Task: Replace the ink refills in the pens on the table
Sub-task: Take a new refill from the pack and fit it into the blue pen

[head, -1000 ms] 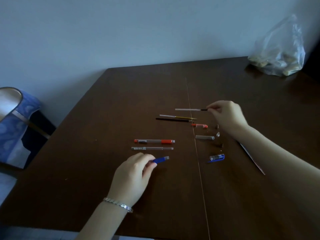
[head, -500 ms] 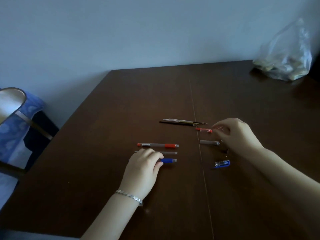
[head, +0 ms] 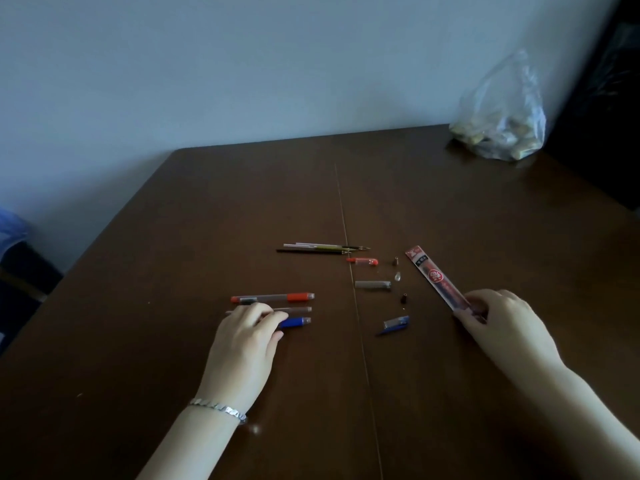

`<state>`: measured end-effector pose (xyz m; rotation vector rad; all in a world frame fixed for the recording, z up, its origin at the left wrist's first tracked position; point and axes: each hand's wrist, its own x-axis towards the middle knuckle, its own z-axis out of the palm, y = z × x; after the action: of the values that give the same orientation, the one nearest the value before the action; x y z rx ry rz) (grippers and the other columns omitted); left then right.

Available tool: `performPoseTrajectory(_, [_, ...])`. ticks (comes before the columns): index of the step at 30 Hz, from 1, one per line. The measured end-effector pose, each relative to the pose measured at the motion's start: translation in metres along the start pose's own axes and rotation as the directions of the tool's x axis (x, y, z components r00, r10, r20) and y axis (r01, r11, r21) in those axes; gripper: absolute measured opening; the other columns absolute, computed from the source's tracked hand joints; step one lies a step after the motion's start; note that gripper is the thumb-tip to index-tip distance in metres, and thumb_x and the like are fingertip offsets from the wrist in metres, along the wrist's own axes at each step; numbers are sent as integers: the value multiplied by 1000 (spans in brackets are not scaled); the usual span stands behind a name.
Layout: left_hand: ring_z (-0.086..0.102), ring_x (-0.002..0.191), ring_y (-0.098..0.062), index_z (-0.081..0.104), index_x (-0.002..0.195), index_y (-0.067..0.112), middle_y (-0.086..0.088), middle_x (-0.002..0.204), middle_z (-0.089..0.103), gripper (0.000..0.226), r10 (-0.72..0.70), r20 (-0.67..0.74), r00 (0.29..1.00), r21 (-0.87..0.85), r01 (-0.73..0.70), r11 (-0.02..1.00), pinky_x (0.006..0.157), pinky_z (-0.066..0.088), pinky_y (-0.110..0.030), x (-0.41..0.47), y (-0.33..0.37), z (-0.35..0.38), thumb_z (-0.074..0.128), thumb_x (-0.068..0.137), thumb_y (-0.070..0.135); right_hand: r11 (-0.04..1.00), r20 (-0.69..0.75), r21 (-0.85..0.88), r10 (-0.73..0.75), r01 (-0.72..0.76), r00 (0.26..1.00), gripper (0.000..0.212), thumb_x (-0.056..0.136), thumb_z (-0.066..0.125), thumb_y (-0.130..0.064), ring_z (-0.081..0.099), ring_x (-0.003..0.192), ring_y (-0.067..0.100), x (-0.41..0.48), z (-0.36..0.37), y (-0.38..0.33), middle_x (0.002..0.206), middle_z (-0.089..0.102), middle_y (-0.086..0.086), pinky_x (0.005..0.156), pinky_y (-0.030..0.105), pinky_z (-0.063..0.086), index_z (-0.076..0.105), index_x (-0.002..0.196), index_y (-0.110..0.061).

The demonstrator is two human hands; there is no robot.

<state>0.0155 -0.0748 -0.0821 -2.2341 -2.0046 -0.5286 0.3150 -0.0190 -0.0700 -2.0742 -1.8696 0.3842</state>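
My left hand (head: 247, 336) lies over the near end of a blue pen barrel (head: 298, 322) and grips it against the table. Just beyond it lie a grey pen barrel (head: 292, 310) and a red pen barrel (head: 273, 298), side by side. My right hand (head: 498, 322) pinches the near end of a long red refill packet (head: 434, 277), which points away to the upper left. Used refills (head: 322, 248) lie bunched near the table's centre seam. Loose caps, red (head: 362, 261), grey (head: 372, 285) and blue (head: 394, 323), lie between my hands, with small tip pieces (head: 403, 298) among them.
The dark wooden table (head: 242, 202) stands against a pale wall. A clear plastic bag (head: 502, 123) with lumpy contents sits at the far right corner. A chair with blue fabric (head: 10, 237) stands off the table's left side.
My right hand set the refill down with the others, then drew back right and took hold of the red refill packet. My left hand brought the blue barrel beside the other two barrels.
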Motion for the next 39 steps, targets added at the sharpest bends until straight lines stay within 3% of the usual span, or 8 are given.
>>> performPoseTrajectory(11, [50, 107, -8, 56, 116, 17, -4, 111, 60, 36, 18, -221, 975, -328, -92, 940, 94, 42, -18, -4, 53, -25, 62, 80, 18, 702, 45, 711, -119, 52, 992, 8, 74, 70, -17, 54, 41, 2, -39, -33, -40, 57, 66, -3, 38, 13, 40, 70, 82, -19])
performPoseTrajectory(15, [34, 129, -19, 44, 127, 22, 0, 134, 43, 42, 333, -268, 904, -76, -365, 928, 113, 22, -37, -2, 69, -31, 51, 85, 21, 635, 221, 771, -320, 35, 921, 13, 70, 74, -12, 56, 45, 1, -64, -38, -63, 56, 69, -3, 43, 12, 41, 74, 78, -22])
performPoseTrajectory(19, [63, 95, -17, 64, 104, 15, -1, 94, 71, 25, 465, -239, 852, 25, -474, 880, 95, 43, -39, -2, 68, -32, 47, 85, 16, 613, 204, 784, -402, 97, 893, 18, 66, 76, -11, 67, 63, 1, -69, -36, -69, 75, 74, -12, 55, 9, 48, 73, 76, -26])
performPoseTrajectory(23, [64, 66, -10, 66, 102, 18, 6, 79, 67, 30, 263, -21, 965, -237, -260, 936, 55, 54, -20, -3, 65, -35, 45, 84, 28, 556, 120, 817, -420, 151, 899, 26, 58, 74, -31, 68, 71, 4, -69, -29, -65, 85, 74, -10, 63, 14, 52, 71, 83, -29])
performPoseTrajectory(27, [57, 71, -2, 59, 103, 32, 16, 82, 51, 17, 27, 333, 943, -547, 170, 819, 64, 46, -11, -3, 75, -37, 50, 88, 29, 523, 7, 832, -345, 186, 939, 13, 69, 71, -14, 66, 63, 0, -67, -18, -66, 76, 74, -12, 58, 10, 49, 71, 77, -24])
performPoseTrajectory(32, [64, 67, 3, 65, 89, 29, 10, 73, 69, 12, -104, 248, 963, -646, 244, 723, 57, 51, -8, 3, 62, -46, 66, 77, 27, 476, -25, 878, -49, 45, 999, 7, 81, 63, -11, 58, 47, 1, -50, -9, -51, 52, 67, -2, 46, 11, 46, 70, 78, -11])
performPoseTrajectory(36, [68, 64, -7, 67, 76, 25, 6, 67, 73, 9, -398, 260, 880, -870, 392, 300, 51, 53, -17, 9, 52, -39, 71, 73, 18, 412, 124, 901, 60, -138, 990, 8, 83, 60, -11, 58, 47, 4, -45, 3, -41, 52, 67, 0, 44, 13, 48, 67, 82, -8])
performPoseTrajectory(39, [69, 72, -13, 66, 77, 23, 2, 77, 73, 6, -513, 410, 754, -893, 447, -56, 53, 56, -22, 9, 53, -21, 68, 75, 18, 576, 214, 798, -1, -175, 977, 5, 83, 61, -15, 58, 49, 5, -49, 13, -42, 57, 68, 1, 45, 15, 45, 66, 82, -15])
